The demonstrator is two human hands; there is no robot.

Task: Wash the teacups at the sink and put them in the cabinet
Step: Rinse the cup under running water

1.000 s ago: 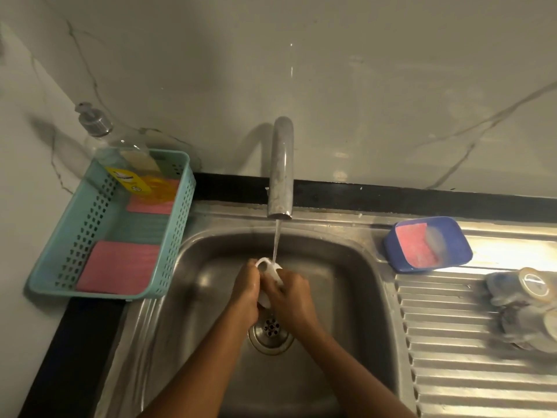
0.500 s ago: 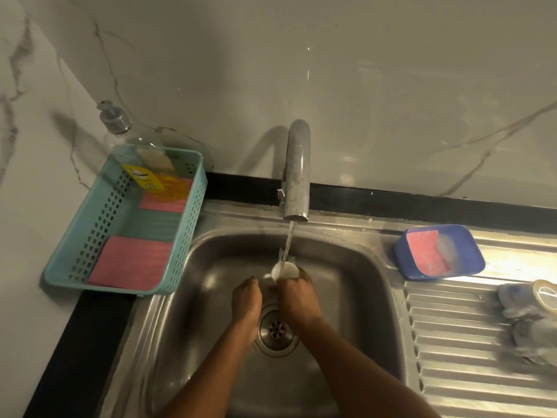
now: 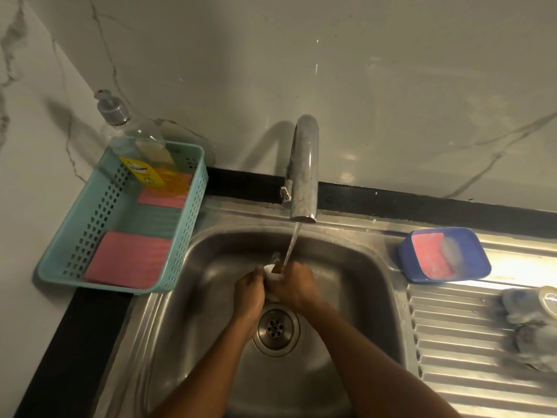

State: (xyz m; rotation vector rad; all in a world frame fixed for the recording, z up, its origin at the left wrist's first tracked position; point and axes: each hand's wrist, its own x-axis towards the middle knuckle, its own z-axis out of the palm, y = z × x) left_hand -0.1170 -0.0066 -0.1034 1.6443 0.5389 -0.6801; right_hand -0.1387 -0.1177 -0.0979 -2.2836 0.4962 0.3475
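A small white teacup (image 3: 272, 275) is held between both my hands over the steel sink (image 3: 355, 297), just above the drain (image 3: 275, 328). My left hand (image 3: 248, 292) grips its left side and my right hand (image 3: 294, 286) wraps its right side, so most of the cup is hidden. Water runs from the chrome tap (image 3: 303, 170) onto the cup and my right hand's fingers. Two more teacups (image 3: 530, 321), blurred, lie on the ribbed drainboard at the far right.
A teal basket (image 3: 187, 224) with pink cloths and a soap pump bottle (image 3: 135, 143) sits left of the sink. A blue dish (image 3: 473, 251) holding a pink sponge stands at the drainboard's back. Marble wall rises behind.
My hands have turned the cup under the stream and shifted slightly; the white rim shows less than before. The view has drifted a little.
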